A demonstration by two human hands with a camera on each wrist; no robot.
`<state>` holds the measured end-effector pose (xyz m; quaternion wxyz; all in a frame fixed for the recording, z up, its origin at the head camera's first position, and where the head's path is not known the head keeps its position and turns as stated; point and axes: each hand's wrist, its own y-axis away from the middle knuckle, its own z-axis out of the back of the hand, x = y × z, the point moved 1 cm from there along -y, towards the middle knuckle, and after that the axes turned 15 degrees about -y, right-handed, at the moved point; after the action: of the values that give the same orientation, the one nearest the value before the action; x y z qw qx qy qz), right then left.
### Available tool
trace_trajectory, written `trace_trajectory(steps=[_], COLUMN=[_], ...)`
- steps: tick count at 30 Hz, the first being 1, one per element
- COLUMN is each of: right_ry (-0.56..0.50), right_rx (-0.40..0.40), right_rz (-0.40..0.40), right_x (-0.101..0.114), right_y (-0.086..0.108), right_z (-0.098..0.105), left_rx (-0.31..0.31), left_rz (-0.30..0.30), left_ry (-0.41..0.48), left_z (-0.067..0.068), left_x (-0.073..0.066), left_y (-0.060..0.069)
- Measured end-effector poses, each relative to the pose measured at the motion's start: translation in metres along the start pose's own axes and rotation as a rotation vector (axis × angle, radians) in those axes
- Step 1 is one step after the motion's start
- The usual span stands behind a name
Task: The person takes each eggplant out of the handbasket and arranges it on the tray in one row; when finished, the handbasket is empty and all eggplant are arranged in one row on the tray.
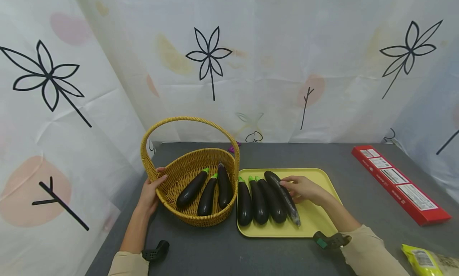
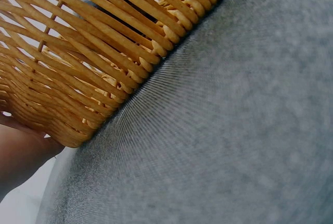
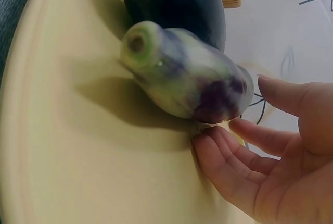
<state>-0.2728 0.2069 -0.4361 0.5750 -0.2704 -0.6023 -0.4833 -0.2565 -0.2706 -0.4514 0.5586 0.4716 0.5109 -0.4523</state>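
My left hand (image 1: 150,192) grips the left rim of a wicker basket (image 1: 201,220), its thumb over the edge. In the left wrist view the basket's woven side (image 2: 104,41) fills the upper left, and only part of the hand (image 2: 26,156) shows. Three dark eggplants (image 1: 193,188) lie inside the basket. On the yellow tray (image 1: 319,220), several more eggplants (image 1: 245,204) lie side by side. My right hand (image 1: 303,188) is at the rightmost eggplant (image 1: 285,194). In the right wrist view, its loosely bent fingers (image 3: 223,166) are beside that eggplant's mottled body (image 3: 192,78), the thumb apart from them.
A long red box (image 1: 398,182) lies at the right of the grey table (image 1: 201,252). A yellow packet (image 1: 426,262) is at the lower right corner. A small purple thing (image 1: 232,148) shows behind the basket. Patterned white cloth (image 1: 265,69) hangs behind.
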Motion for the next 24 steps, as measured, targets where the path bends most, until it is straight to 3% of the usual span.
trace_trajectory(steps=[6, 13, 19, 24], right_ry=[-0.005, -0.031, -0.150, -0.281], right_rx=[0.003, 0.002, 0.028, 0.121], right_rz=[0.008, 0.027, 0.061, 0.083], right_x=[0.004, 0.025, 0.046, 0.058], right_y=[0.001, 0.009, 0.017, 0.020], right_z=[0.006, 0.017, 0.018, 0.007], left_rx=[-0.005, -0.008, -0.003, -0.008], left_rz=[0.002, -0.006, -0.025, -0.019], left_ry=[0.001, -0.005, -0.006, -0.001], left_z=[0.000, 0.001, 0.002, 0.002], left_x=[0.000, 0.001, 0.003, 0.004], left_y=[0.001, 0.001, 0.000, -0.001])
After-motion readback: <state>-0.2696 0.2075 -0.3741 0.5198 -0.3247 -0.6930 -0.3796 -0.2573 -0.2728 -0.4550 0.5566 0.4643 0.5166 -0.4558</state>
